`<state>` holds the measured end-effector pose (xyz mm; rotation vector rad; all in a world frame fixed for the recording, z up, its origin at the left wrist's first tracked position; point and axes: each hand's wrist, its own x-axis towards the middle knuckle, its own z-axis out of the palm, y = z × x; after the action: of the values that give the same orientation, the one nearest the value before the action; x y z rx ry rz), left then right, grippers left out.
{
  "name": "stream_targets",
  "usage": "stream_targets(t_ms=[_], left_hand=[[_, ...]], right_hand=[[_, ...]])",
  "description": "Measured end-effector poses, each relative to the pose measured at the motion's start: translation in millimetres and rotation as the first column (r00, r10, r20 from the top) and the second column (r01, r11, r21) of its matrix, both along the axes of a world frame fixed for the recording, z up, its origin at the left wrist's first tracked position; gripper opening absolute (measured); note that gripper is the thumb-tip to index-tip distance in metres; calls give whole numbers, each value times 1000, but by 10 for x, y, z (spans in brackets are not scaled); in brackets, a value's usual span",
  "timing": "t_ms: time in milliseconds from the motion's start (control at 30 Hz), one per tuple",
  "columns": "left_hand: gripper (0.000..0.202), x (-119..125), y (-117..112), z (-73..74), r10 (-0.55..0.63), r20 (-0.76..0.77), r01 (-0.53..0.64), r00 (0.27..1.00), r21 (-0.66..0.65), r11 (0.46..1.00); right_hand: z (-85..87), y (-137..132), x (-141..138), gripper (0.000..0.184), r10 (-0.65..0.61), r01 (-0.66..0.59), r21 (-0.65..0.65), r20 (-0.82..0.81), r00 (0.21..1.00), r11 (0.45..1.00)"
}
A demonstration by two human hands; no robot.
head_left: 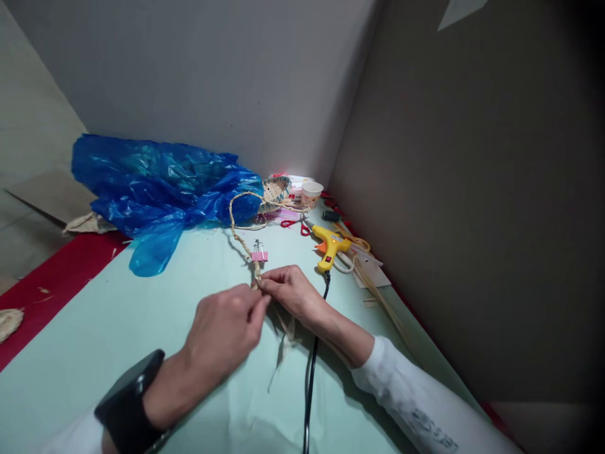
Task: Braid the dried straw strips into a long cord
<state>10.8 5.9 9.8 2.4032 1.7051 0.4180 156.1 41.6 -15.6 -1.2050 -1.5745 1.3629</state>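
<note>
A braided straw-coloured cord [235, 228] loops across the table from the back and runs down to my fingers. My left hand [225, 320] is closed on the cord's lower end, its fingertips partly hidden. From the other side my right hand [293, 291] pinches the same end between thumb and forefinger. Just above both hands a pink binder clip [259, 256] sits beside the cord, touching it. Loose fibre strands [285, 340] hang below my hands over the pale green table surface.
A yellow glue gun [329, 246] lies to the right, its black cable [312, 372] running toward me. Red-handled scissors [302, 225] and a paper cup [312, 192] are behind it. A blue plastic bag [165, 180] fills the back left. Walls [227, 82] enclose the back and right.
</note>
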Motion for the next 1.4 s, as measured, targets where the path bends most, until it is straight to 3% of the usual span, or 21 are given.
stream_targets(t_ms=[67,100,167,267,300,367,533,567,633,733,800,900,1033,1133,1200,1300,1367,1400], left_hand=[[30,-92,128,41,119,169,-115,978,-33,993],[25,-130,191,43,136,252,-117,958,-89,989],[22,-170,292,11,126,476,30,870,-307,951],[21,-160,365,-84,268,723,310,636,-558,770],[21,-151,376,-113,325,741,346,587,-593,727],[23,-143,395,-149,380,737,357,559,-627,692],[27,-161,424,-143,380,733,338,564,-625,704],[27,-158,422,-140,387,729,314,564,-623,717],[29,-141,407,-145,400,719,252,569,-616,747],[30,-95,368,-173,408,717,179,565,-589,788],[26,-73,342,-192,409,731,165,546,-573,803],[27,-76,316,-200,417,744,187,522,-577,795],[28,-124,314,-171,416,762,270,496,-591,760],[25,-155,319,-142,428,763,305,484,-606,735],[22,-174,320,-127,435,762,318,479,-613,723],[16,-207,326,-116,431,769,352,472,-612,708],[13,-230,328,-112,412,773,388,482,-610,691],[13,-240,328,-108,399,778,406,485,-605,685]], right_hand=[[14,-7,2,26,12,-13,-21,-56,998,1000],[21,-14,0,27,26,-30,-37,-109,994,999],[34,-28,-7,27,77,-97,-67,-251,965,993],[46,-28,-4,25,125,-158,-81,-311,942,984],[50,-20,5,26,127,-149,-73,-245,961,986],[59,3,33,27,119,-120,-23,-34,992,993],[146,-20,70,27,91,-139,150,291,952,979],[177,-51,58,27,45,-139,205,408,912,969],[242,-132,18,26,-97,-157,314,661,744,937],[314,-263,-64,21,-228,-248,384,843,487,889],[319,-338,-117,17,-254,-336,399,880,402,853],[245,-430,-194,19,-295,-445,437,888,353,782],[105,-517,-277,22,-357,-559,509,860,365,654],[118,-522,-270,21,-329,-577,512,857,397,636],[196,-471,-210,17,-253,-501,513,830,498,697],[311,-313,-68,25,-249,-198,517,669,700,833],[321,-194,15,23,-255,-30,457,548,796,889],[304,-145,41,23,-190,-22,386,502,844,922]])
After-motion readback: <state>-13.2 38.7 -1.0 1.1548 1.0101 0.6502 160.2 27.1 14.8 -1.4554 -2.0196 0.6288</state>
